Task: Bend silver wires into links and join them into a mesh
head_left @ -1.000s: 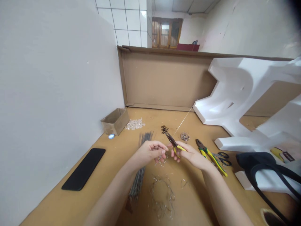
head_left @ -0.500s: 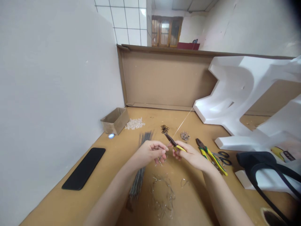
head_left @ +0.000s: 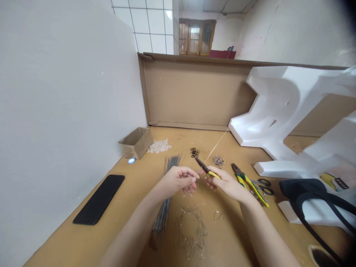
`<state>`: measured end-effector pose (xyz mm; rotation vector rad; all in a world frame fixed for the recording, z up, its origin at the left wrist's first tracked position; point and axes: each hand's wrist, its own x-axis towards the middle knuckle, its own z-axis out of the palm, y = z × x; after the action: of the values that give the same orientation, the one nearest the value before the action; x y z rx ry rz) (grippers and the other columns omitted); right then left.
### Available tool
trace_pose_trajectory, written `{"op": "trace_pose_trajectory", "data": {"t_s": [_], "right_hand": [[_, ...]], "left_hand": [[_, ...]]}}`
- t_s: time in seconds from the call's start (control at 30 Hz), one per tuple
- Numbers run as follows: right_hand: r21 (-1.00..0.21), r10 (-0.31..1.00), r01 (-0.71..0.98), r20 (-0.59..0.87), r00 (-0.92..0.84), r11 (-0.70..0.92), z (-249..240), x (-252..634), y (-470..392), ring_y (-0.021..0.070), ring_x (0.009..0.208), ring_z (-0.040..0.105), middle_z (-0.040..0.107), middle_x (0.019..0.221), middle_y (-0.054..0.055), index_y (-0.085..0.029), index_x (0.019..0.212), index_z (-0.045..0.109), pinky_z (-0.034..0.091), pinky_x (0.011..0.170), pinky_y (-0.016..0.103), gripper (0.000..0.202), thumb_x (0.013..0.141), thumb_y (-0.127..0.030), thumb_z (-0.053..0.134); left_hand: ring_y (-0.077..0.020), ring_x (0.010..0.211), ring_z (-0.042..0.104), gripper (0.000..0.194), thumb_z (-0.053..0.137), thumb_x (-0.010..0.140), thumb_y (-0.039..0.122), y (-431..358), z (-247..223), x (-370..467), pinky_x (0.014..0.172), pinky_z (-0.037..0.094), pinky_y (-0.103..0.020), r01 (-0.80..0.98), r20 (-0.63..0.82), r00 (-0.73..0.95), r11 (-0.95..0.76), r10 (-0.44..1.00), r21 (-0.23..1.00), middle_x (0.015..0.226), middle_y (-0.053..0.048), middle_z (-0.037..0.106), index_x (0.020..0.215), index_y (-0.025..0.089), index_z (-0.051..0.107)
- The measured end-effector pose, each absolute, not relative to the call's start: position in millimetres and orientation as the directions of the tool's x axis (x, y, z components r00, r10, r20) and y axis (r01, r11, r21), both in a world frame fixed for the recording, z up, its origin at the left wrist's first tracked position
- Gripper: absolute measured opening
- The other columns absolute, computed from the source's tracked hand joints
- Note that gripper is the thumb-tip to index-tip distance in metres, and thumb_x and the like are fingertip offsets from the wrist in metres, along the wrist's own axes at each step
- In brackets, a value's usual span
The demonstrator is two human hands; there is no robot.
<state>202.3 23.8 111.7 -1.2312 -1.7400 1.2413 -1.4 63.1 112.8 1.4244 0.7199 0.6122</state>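
Observation:
My left hand (head_left: 182, 180) pinches a thin wire piece (head_left: 189, 191), its fingers closed above the table. Close on its right, my right hand (head_left: 219, 180) is wrapped round yellow-handled pliers (head_left: 204, 167), whose dark jaws point up and left. A thin straight wire (head_left: 217, 144) runs from near the fingertips up to the right. Beneath my left forearm lies a bundle of grey wires (head_left: 164, 213). Bent wire pieces (head_left: 191, 231) form a loose ring below the hands, and a single bent wire (head_left: 218, 216) lies to their right.
Black rings (head_left: 195, 152), metal rings (head_left: 218, 160), clear small pieces (head_left: 160, 146) and a cardboard box (head_left: 137, 142) stand farther back. A black phone (head_left: 99, 199) lies left. Green-yellow pliers (head_left: 249, 184), scissors (head_left: 266, 186), white foam (head_left: 267, 107) and a black strap (head_left: 303, 193) are right.

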Motion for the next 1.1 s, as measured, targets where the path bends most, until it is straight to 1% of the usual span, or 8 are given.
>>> {"op": "trace_pose_trajectory", "data": {"t_s": [0.17, 0.27, 0.37, 0.57, 0.7, 0.87, 1.0, 1.1], "right_hand": [[-0.918, 0.944, 0.362, 0.038, -0.327, 0.163, 111.7, 201.4, 23.6, 0.0094, 0.059, 0.046, 0.047, 0.069, -0.003, -0.019, 0.094, 0.053, 0.039, 0.056, 0.022, 0.016, 0.085, -0.028, 0.043], [-0.93, 0.941, 0.335, 0.031, -0.336, 0.151, 112.2, 200.7, 23.5, 0.0097, 0.06, 0.047, 0.047, 0.071, -0.002, -0.018, 0.091, 0.052, 0.04, 0.055, 0.022, 0.023, 0.087, -0.038, 0.042], [-0.942, 0.936, 0.31, 0.011, -0.351, 0.128, 112.8, 200.4, 23.3, 0.0099, 0.061, 0.048, 0.047, 0.071, -0.001, -0.018, 0.092, 0.05, 0.041, 0.055, 0.022, 0.027, 0.087, -0.043, 0.041], [-0.941, 0.934, 0.313, 0.007, -0.358, 0.127, 113.2, 200.4, 23.4, 0.0098, 0.06, 0.047, 0.048, 0.071, -0.001, -0.019, 0.091, 0.05, 0.041, 0.055, 0.023, 0.029, 0.086, -0.046, 0.042], [-0.92, 0.941, 0.358, 0.032, -0.337, 0.159, 111.3, 200.6, 23.5, 0.0099, 0.058, 0.045, 0.046, 0.067, -0.002, -0.018, 0.079, 0.048, 0.038, 0.054, 0.022, 0.033, 0.087, -0.049, 0.038], [-0.865, 0.948, 0.449, 0.088, -0.306, 0.225, 112.5, 200.5, 23.0, 0.0101, 0.057, 0.043, 0.045, 0.066, -0.002, -0.018, 0.078, 0.048, 0.036, 0.056, 0.024, 0.038, 0.091, -0.049, 0.028], [-0.784, 0.952, 0.555, 0.149, -0.266, 0.278, 114.5, 199.6, 22.7, 0.011, 0.058, 0.04, 0.042, 0.062, -0.003, -0.019, 0.071, 0.045, 0.033, 0.056, 0.024, 0.039, 0.091, -0.047, 0.027], [-0.757, 0.954, 0.586, 0.174, -0.244, 0.288, 114.1, 199.2, 22.5, 0.0111, 0.059, 0.041, 0.043, 0.063, -0.002, -0.019, 0.071, 0.045, 0.032, 0.056, 0.023, 0.039, 0.092, -0.046, 0.026]], "left_hand": [[-0.0104, 0.055, 0.059, 0.019, 0.062, 0.072, 0.028, 62.5, 114.6, -2.0, 0.046, 0.043, -0.019, 0.037, -0.077, 0.664, 0.071, 0.744, 0.997, 0.065, -0.002, 0.062, 0.083, 0.013, 0.061], [-0.0104, 0.055, 0.059, 0.019, 0.063, 0.072, 0.029, 62.5, 115.5, -2.4, 0.046, 0.043, -0.019, 0.036, -0.074, 0.671, 0.067, 0.738, 0.997, 0.066, -0.002, 0.063, 0.083, 0.013, 0.061], [-0.0104, 0.055, 0.059, 0.02, 0.063, 0.072, 0.029, 63.0, 115.2, -2.6, 0.046, 0.043, -0.019, 0.039, -0.078, 0.673, 0.07, 0.735, 0.997, 0.066, -0.002, 0.063, 0.084, 0.013, 0.061], [-0.0101, 0.055, 0.059, 0.022, 0.062, 0.072, 0.03, 63.8, 115.0, -2.2, 0.046, 0.043, -0.018, 0.045, -0.079, 0.674, 0.066, 0.734, 0.997, 0.066, -0.002, 0.063, 0.085, 0.012, 0.06], [-0.0104, 0.056, 0.059, 0.022, 0.063, 0.072, 0.03, 63.6, 115.1, -2.5, 0.046, 0.043, -0.019, 0.043, -0.078, 0.677, 0.067, 0.732, 0.997, 0.066, -0.002, 0.063, 0.085, 0.013, 0.061], [-0.0103, 0.056, 0.059, 0.02, 0.062, 0.072, 0.029, 63.2, 115.7, -3.3, 0.047, 0.043, -0.019, 0.038, -0.072, 0.679, 0.063, 0.73, 0.997, 0.066, -0.002, 0.062, 0.085, 0.013, 0.061], [-0.0102, 0.057, 0.059, 0.019, 0.061, 0.073, 0.027, 63.0, 116.7, -3.5, 0.047, 0.044, -0.019, 0.034, -0.063, 0.685, 0.055, 0.726, 0.998, 0.066, -0.002, 0.062, 0.085, 0.013, 0.061], [-0.0101, 0.056, 0.058, 0.019, 0.061, 0.074, 0.027, 63.4, 116.0, -3.2, 0.046, 0.043, -0.018, 0.034, -0.06, 0.684, 0.051, 0.727, 0.998, 0.066, -0.002, 0.062, 0.086, 0.012, 0.061]]}}
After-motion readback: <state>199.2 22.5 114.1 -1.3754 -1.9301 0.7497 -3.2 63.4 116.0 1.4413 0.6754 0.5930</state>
